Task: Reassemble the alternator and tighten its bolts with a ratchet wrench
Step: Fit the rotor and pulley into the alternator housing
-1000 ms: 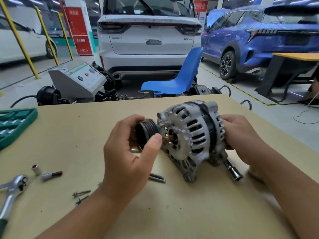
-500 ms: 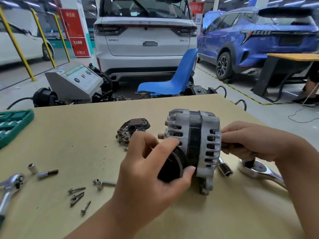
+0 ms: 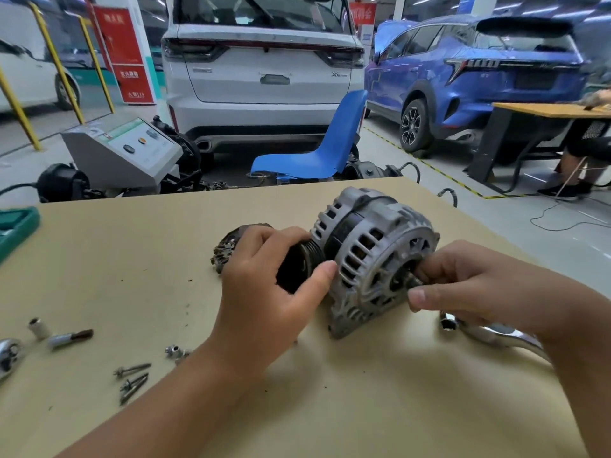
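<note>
The grey alternator [image 3: 370,259] lies on its side on the tan table [image 3: 132,266], its rear face turned toward me. My left hand [image 3: 264,292] grips the black pulley [image 3: 301,262] at the alternator's left end. My right hand [image 3: 469,285] has its fingers curled at the shaft in the middle of the rear face. A chrome ratchet wrench [image 3: 496,335] with a socket lies on the table under my right hand. A dark rectifier part [image 3: 224,249] lies behind my left hand. Several long bolts [image 3: 132,378] lie at the lower left.
A second ratchet head [image 3: 8,355], a small socket [image 3: 38,327] and a bit adapter [image 3: 69,337] lie at the left edge. A green tool tray [image 3: 16,226] sits at the far left. Beyond the table stand a blue chair [image 3: 317,157], a grey console and parked cars.
The alternator has been turned so its rear face now points toward me. My left hand stays on the pulley. My right hand has shifted from the housing's side to the centre of the rear face.
</note>
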Demonstrator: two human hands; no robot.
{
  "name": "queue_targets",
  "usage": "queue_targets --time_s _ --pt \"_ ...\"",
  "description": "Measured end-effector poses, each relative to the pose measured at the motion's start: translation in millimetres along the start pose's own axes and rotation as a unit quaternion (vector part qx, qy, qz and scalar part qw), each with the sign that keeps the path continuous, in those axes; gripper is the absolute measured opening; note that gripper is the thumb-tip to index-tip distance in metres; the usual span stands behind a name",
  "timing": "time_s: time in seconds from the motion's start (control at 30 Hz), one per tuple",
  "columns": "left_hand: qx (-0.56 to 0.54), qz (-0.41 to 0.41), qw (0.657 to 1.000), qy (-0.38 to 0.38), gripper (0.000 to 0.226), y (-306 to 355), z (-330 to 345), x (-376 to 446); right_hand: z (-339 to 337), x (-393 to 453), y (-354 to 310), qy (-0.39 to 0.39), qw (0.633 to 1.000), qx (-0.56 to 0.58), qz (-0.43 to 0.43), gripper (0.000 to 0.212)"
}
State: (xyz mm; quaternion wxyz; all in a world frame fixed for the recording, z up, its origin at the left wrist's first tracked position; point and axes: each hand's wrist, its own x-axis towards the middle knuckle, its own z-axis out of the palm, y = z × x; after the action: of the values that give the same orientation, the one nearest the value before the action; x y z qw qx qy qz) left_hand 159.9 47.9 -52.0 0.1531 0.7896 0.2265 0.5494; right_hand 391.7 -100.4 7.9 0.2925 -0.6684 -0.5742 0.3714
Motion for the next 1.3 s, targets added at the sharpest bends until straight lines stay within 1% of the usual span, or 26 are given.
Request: queue_targets --time_s 0.07,0.1,0.13,0.2,0.23,0.27,0.3,0.33,0.37,0.4,0.43,0.47,0.5,0.53,0.6,0.63,0.7,0.77,0.8,0.87,0.93,1.0,1.07,1.13,1.2,1.3 --pt "-0.027 0.016 0.999 0.016 0.032 10.8 -1.6 -1.8 6.8 1.6 -6.9 0.016 1.000 -0.011 -0.015 0.045" --pt "-0.036 0.025 0.999 0.019 0.032 16.1 -2.5 -3.0 12.5 2.9 -12.2 0.029 0.999 -0.029 -0.026 0.044" --pt "-0.042 0.035 0.998 0.018 0.033 20.8 -3.5 -5.1 21.0 5.2 -16.8 0.046 0.996 -0.060 -0.039 0.045" --pt "-0.050 0.054 0.997 0.013 0.036 27.9 -4.4 -12.1 45.6 12.7 -22.2 0.113 0.980 -0.151 -0.068 0.048" --pt "-0.050 0.066 0.997 0.011 0.037 30.1 -4.1 -15.8 58.9 16.1 -24.8 0.149 0.968 -0.184 -0.088 0.044" --pt "-0.046 0.076 0.996 0.011 0.038 31.7 -3.7 -19.4 70.5 17.7 -29.2 0.165 0.957 -0.215 -0.104 0.034" --pt "-0.042 0.082 0.996 0.009 0.038 32.6 -3.5 -22.3 75.6 18.9 -32.6 0.163 0.948 -0.243 -0.123 0.024" --pt "-0.038 0.083 0.996 0.007 0.039 32.8 -3.3 -24.5 71.2 18.7 -36.9 0.154 0.942 -0.256 -0.152 0.019" --pt "-0.035 0.078 0.996 0.004 0.040 32.4 -3.1 -25.8 60.0 19.2 -38.4 0.165 0.941 -0.230 -0.188 0.018" --pt "-0.031 0.071 0.997 0.001 0.041 31.6 -3.5 -26.4 44.6 19.7 -40.0 0.195 0.944 -0.157 -0.216 0.018" --pt "-0.028 0.060 0.998 0.000 0.042 31.2 -3.4 -26.2 26.2 21.1 -39.8 0.241 0.939 -0.072 -0.234 0.020" --pt "-0.025 0.050 0.998 0.002 0.042 31.0 -3.5 -25.7 7.7 24.0 -39.5 0.276 0.932 -0.026 -0.235 0.025" --pt "-0.019 0.041 0.999 0.004 0.042 30.6 -3.8 -24.7 -7.1 31.6 -37.5 0.286 0.931 -0.028 -0.225 0.033" --pt "-0.013 0.036 0.999 0.005 0.043 30.7 -4.1 -24.1 -16.2 40.9 -34.9 0.265 0.941 -0.062 -0.201 0.046" --pt "-0.003 0.036 0.999 0.007 0.045 30.4 -4.1 -24.3 -22.5 59.9 -29.1 0.184 0.967 -0.112 -0.140 0.074" --pt "0.001 0.037 0.999 0.011 0.046 29.5 -3.8 -24.7 -22.5 67.0 -26.4 0.158 0.972 -0.128 -0.120 0.081" --pt "0.005 0.039 0.999 0.017 0.048 27.8 -2.8 -25.2 -18.5 74.8 -22.3 0.136 0.974 -0.129 -0.127 0.076" --pt "0.002 0.043 0.999 0.016 0.049 26.8 -1.9 -25.0 -15.7 76.3 -18.8 0.142 0.971 -0.129 -0.144 0.071" --pt "-0.002 0.044 0.999 0.015 0.050 25.5 -2.0 -25.0 -15.8 75.6 -19.4 0.149 0.967 -0.149 -0.145 0.070" --pt "-0.009 0.044 0.999 0.009 0.049 22.3 -3.6 -26.3 -19.2 72.5 -19.0 0.174 0.955 -0.197 -0.141 0.070" --pt "-0.008 0.037 0.999 0.010 0.050 16.9 -5.0 -27.0 -23.5 67.2 -15.6 0.207 0.942 -0.227 -0.133 0.076" --pt "-0.013 -0.001 1.000 0.016 0.051 11.4 -5.5 -24.4 -25.5 59.1 -11.1 0.246 0.930 -0.244 -0.127 0.079" --pt "-0.027 -0.060 0.997 0.027 0.051 5.9 -6.5 -18.7 -24.4 54.3 -5.2 0.281 0.921 -0.233 -0.137 0.076" --pt "-0.065 -0.106 0.992 0.016 0.052 -0.4 -6.5 -14.8 -22.0 54.1 0.2 0.311 0.918 -0.192 -0.157 0.071" --pt "-0.116 -0.123 0.986 -0.004 0.052 -3.9 -5.8 -15.5 -18.4 57.4 4.6 0.335 0.910 -0.166 -0.178 0.067" --pt "-0.144 -0.118 0.983 -0.001 0.050 -3.0 -5.4 -19.3 -12.6 61.2 6.8 0.363 0.900 -0.147 -0.193 0.070"
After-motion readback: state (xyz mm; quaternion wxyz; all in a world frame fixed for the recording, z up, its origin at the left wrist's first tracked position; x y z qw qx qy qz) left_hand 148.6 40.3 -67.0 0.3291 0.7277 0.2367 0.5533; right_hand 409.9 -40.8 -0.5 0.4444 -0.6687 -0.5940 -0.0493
